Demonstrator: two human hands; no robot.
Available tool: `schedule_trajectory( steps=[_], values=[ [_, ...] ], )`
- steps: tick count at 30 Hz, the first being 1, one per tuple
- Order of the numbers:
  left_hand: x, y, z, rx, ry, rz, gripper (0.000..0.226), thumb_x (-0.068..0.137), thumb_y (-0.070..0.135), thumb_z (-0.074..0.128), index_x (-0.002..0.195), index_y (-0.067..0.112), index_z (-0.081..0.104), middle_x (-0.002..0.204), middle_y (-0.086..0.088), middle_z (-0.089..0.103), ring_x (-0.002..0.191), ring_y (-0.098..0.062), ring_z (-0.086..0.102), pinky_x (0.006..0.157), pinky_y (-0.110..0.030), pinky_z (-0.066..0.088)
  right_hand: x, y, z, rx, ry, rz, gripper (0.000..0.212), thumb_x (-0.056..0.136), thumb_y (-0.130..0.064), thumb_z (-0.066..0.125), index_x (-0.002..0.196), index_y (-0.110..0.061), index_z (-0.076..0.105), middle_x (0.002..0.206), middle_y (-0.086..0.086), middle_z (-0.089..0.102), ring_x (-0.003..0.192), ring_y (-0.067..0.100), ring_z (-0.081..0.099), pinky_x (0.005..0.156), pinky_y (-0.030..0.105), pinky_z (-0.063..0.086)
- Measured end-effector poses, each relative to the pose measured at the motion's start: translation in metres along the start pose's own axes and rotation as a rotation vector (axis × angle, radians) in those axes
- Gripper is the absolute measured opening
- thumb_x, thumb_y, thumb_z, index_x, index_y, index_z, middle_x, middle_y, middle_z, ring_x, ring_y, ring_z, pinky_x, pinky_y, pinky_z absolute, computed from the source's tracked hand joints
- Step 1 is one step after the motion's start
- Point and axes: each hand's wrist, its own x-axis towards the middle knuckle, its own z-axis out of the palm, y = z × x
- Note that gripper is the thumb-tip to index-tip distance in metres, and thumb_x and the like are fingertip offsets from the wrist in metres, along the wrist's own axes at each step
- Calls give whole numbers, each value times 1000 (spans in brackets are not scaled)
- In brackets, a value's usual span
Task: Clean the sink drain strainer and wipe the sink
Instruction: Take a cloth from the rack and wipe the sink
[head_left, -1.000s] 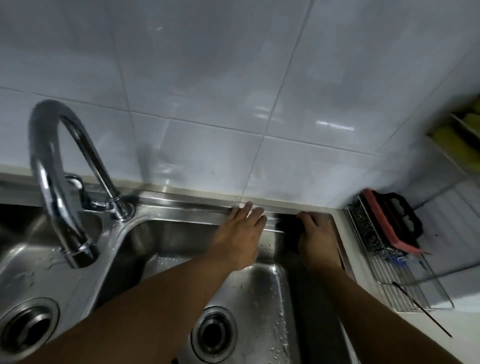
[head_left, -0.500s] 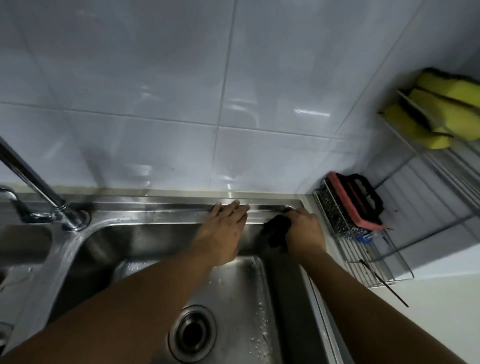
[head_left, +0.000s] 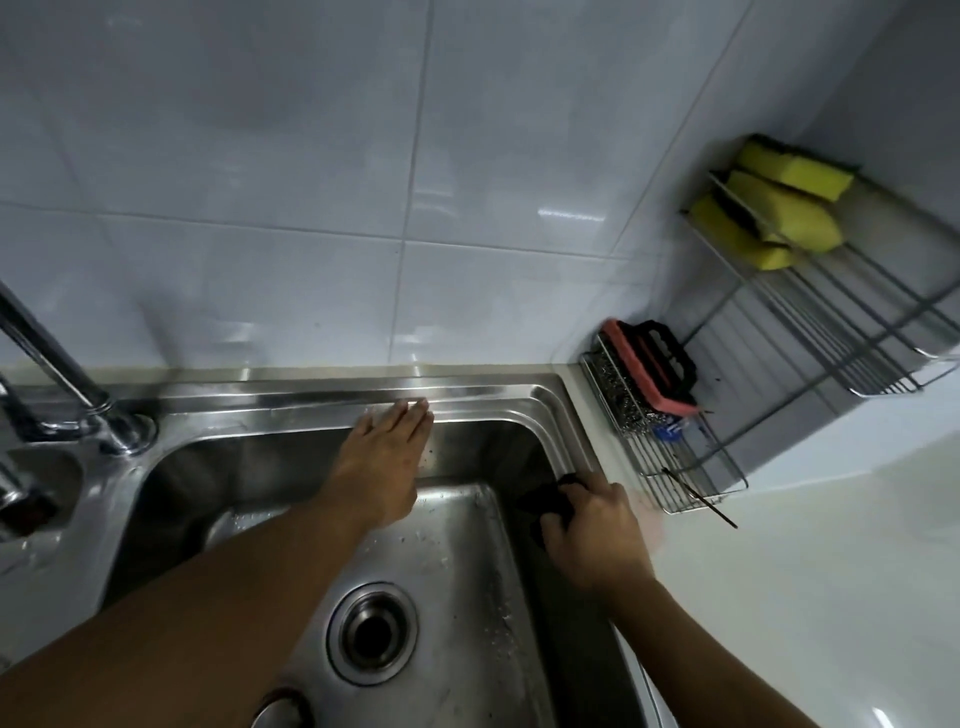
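Wiping has moved round the corner. A second ago the right hand (head_left: 592, 535) had the dark cloth (head_left: 548, 499) on the back rim of the sink (head_left: 311, 395). Half a second ago it was in the back right corner. Now it's on the right-hand rim and upper wall, nearer the person.

- Right hand: fingers curled over the bunched cloth, pressing it against the steel beside the counter (head_left: 779, 571).
- Left hand (head_left: 384, 457): hasn't shifted. It lies flat with fingers straight and together, tips on the back rim, holding nothing. Looks like a brace.
- Hands are well apart, with the corner of the basin between them.

Drain (head_left: 371, 631) sits in the basin floor below the left forearm. The hole reads dark, so I can't tell whether the strainer is seated in it. A round metal edge (head_left: 280, 712) shows at the bottom of the frame, partly under the arm. It could be the strainer, not sure.

My read: back rim done, right rim in progress, near rim and basin floor still to go. Droplets on the floor suggest it hasn't been wiped.

Faucet (head_left: 57, 364), brush (head_left: 654, 364) and sponges (head_left: 779, 208) are untouched.
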Motion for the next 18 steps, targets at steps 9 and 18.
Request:
schedule_trajectory(
  steps=[9, 18],
  values=[
    [-63, -46, 1, 22, -80, -126, 106, 88, 48, 60, 157, 15, -14, 167, -3, -16, 154, -29, -7, 122, -55, 10, -80, 6, -14, 33, -103, 48, 34, 87, -18, 66, 120, -28, 70, 129, -5, 57, 111, 23, 55, 96, 32, 50],
    [-54, 22, -27, -79, -26, 70, 98, 87, 41, 64, 159, 17, 3, 168, -4, 1, 154, -29, 4, 122, -55, 12, -100, 7, -17, 72, -33, 56, 39, 90, -12, 64, 128, -21, 66, 134, -1, 59, 115, 24, 55, 102, 36, 47]
  ],
)
